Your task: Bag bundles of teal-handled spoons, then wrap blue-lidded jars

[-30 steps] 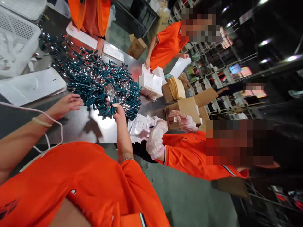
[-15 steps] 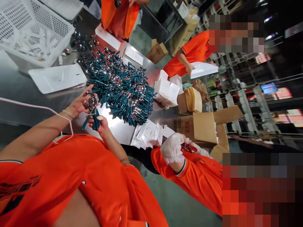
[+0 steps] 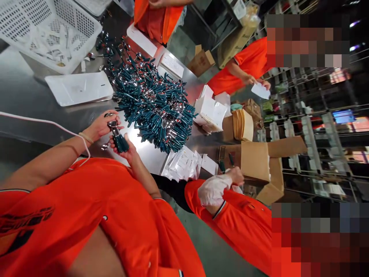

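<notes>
Green-handled spoons (image 3: 120, 141) lay bunched between the two hands: I had the right hand (image 3: 130, 152) closed around the handles and the left hand (image 3: 104, 124) gripping the metal heads. I judged the step to be evening up a handful; the next move called for a steady hold. Just beyond the fingertips spread the spoon heap (image 3: 155, 104); farther right stood a cardboard box (image 3: 255, 161).

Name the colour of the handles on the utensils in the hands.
The handles are dark teal-green, best seen in the head view.
</notes>
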`<act>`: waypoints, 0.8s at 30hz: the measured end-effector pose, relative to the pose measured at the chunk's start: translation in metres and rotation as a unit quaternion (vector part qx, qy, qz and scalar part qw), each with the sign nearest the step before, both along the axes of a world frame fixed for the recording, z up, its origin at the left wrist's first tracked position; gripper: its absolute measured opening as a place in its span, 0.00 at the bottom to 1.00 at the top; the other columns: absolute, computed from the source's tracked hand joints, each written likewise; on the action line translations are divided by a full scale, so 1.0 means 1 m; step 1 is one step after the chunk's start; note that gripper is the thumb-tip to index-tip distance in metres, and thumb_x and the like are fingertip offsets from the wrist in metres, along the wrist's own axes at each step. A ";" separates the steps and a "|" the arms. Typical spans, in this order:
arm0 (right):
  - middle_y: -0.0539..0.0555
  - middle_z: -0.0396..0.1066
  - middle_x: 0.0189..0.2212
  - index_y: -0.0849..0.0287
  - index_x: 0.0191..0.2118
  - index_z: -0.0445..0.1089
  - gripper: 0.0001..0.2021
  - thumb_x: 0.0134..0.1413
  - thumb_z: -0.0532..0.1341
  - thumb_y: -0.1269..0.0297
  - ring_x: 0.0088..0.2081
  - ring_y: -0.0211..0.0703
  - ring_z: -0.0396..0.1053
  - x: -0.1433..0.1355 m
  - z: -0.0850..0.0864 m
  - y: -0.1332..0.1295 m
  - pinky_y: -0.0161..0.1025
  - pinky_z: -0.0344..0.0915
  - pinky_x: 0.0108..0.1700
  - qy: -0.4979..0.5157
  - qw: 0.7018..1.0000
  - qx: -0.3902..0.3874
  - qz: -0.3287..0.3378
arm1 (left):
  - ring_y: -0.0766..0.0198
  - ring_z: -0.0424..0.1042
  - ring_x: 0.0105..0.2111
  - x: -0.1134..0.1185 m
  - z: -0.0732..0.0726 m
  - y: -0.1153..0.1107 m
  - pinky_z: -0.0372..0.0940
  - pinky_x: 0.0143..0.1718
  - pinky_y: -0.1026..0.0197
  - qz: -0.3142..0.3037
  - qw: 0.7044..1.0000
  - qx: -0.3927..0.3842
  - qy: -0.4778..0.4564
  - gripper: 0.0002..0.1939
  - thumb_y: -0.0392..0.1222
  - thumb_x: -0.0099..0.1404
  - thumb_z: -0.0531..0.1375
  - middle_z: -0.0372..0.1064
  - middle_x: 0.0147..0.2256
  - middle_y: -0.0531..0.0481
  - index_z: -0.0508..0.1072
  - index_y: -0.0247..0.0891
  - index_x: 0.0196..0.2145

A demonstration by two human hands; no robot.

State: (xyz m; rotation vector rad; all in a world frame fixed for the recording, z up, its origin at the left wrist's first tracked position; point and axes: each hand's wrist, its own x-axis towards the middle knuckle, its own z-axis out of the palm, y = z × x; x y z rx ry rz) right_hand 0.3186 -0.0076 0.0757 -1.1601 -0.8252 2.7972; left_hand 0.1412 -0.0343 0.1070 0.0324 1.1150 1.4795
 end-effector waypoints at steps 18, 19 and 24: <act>0.56 0.72 0.41 0.53 0.36 0.71 0.06 0.63 0.63 0.72 0.54 0.52 0.74 0.014 -0.017 0.023 0.41 0.75 0.54 -0.305 0.787 0.535 0.031 | 0.66 0.64 0.31 -0.048 -0.006 -0.006 0.68 0.44 0.55 0.029 0.995 -0.088 0.022 0.19 0.50 0.86 0.65 0.70 0.30 0.56 0.66 0.40 0.39; 0.56 0.72 0.43 0.53 0.38 0.73 0.05 0.65 0.62 0.70 0.55 0.50 0.73 0.013 -0.009 0.025 0.40 0.75 0.54 -0.306 0.782 0.543 0.002 | 0.65 0.65 0.32 -0.046 -0.007 -0.007 0.69 0.45 0.54 0.018 0.995 -0.091 0.026 0.21 0.52 0.85 0.67 0.70 0.30 0.55 0.66 0.39 0.39; 0.57 0.75 0.47 0.53 0.42 0.79 0.05 0.71 0.65 0.66 0.56 0.52 0.74 -0.007 0.033 0.014 0.42 0.73 0.62 -0.228 0.778 0.584 0.041 | 0.55 0.76 0.42 -0.024 -0.004 -0.007 0.74 0.52 0.45 -0.026 0.993 -0.109 0.027 0.26 0.62 0.82 0.68 0.68 0.29 0.51 0.70 0.38 0.36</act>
